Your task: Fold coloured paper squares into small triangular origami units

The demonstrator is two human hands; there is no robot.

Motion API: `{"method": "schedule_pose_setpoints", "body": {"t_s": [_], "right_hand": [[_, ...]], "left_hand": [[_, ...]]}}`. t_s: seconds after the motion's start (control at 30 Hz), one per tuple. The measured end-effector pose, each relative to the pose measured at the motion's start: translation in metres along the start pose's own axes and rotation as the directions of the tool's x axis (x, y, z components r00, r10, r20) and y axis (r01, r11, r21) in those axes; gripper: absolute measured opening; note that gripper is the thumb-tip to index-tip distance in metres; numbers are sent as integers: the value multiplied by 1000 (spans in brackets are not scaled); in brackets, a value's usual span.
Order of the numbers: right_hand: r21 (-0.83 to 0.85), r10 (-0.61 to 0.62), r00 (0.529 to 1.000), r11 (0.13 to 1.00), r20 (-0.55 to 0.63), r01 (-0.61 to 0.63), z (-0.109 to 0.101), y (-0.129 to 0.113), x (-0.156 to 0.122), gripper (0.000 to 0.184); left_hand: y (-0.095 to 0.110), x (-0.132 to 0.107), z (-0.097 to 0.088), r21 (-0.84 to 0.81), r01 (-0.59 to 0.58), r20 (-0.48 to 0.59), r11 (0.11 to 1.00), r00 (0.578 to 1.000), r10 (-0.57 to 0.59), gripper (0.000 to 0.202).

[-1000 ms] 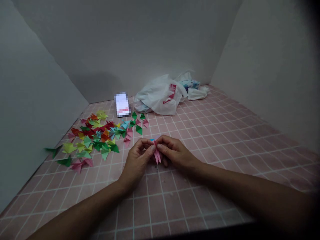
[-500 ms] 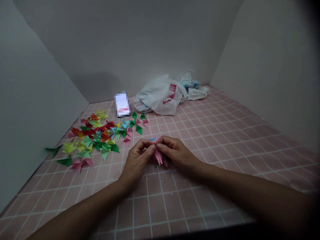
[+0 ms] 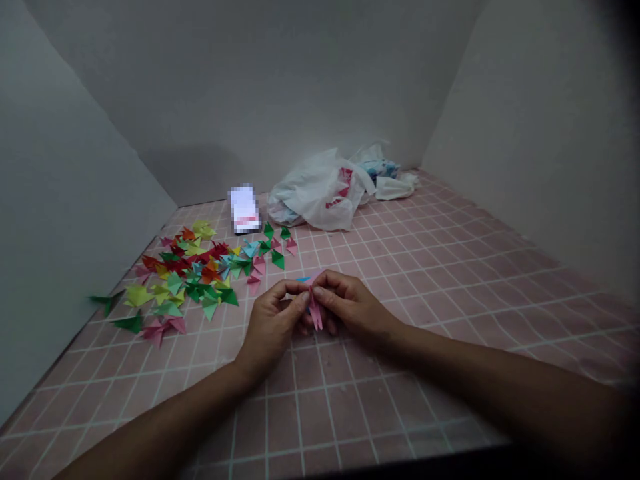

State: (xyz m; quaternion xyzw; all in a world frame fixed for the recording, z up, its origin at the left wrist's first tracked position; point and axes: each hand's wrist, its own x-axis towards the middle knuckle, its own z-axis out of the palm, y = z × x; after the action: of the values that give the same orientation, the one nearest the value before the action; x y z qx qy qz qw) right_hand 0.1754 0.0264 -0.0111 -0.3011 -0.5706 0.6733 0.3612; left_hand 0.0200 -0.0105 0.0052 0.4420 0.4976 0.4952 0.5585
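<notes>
A pink piece of folded origami paper (image 3: 316,315) is pinched between my two hands at the middle of the table, its two narrow points hanging down toward me. My left hand (image 3: 275,319) grips its left side between thumb and forefinger. On the other side, my right hand (image 3: 350,303) pinches it the same way, fingers curled beneath. Just behind the fingertips a bit of blue paper (image 3: 303,279) shows; most of it is hidden, and I cannot tell whether it is held. Folded paper cranes (image 3: 210,301) in many colours lie spread to the left of my hands.
Behind the cranes a lit phone (image 3: 245,210), its screen blurred out, leans upright. A white plastic bag (image 3: 320,190) with red print lies at the back, beside a smaller blue-and-white packet (image 3: 381,169). Pale walls enclose the pink checked tabletop (image 3: 450,280) at the back and both sides.
The pink paper's two points have swung slightly to the left and hang straighter. Both hands keep their pinch in nearly the same spot.
</notes>
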Motion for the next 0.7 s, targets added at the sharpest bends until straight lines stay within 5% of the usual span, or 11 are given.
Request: {"method": "schedule_pose_setpoints", "body": {"t_s": [0.7], "right_hand": [[-68,-19,1000,998,-23,17,1,1,-1,21]], "left_hand": [[-3,0,0,-68,21,1,997,1000,-21,29]]}}
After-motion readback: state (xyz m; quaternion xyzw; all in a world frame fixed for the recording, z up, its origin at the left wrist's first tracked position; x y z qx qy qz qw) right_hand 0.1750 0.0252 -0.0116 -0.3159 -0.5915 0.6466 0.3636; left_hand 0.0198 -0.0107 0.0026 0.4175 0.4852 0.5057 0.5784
